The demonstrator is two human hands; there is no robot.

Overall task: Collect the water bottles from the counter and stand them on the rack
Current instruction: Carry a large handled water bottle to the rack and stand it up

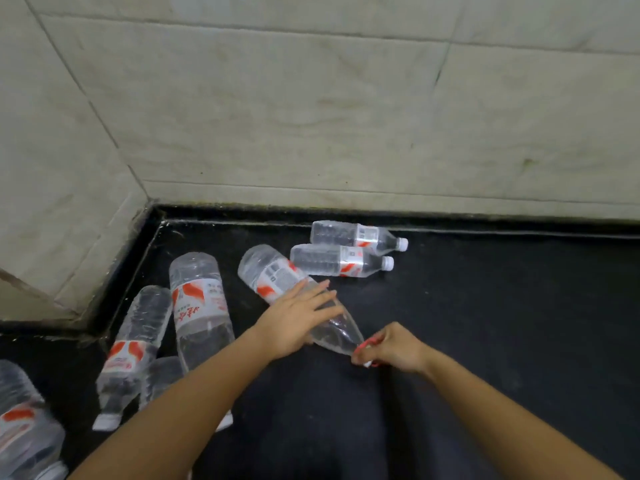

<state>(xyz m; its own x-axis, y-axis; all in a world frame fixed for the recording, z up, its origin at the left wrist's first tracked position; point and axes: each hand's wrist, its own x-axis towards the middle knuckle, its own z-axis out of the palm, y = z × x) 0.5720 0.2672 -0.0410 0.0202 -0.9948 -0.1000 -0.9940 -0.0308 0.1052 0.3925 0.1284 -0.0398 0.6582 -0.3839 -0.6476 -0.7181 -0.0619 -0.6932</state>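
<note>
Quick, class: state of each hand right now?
Left hand: open, resting flat on the lying clear plastic water bottle with red-and-white label.
Right hand: closed, pinching that bottle's cap end.

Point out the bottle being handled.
The middle bottle, lying diagonally: the left hand rests on it and the right hand grips its cap end. No other bottle has a hand on it.

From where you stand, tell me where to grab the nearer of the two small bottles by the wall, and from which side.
Take the nearer small bottle round its labelled middle, from above and the near side. It lies flat, cap to the right, with the other small bottle close behind it, so the front looks freer.
</note>
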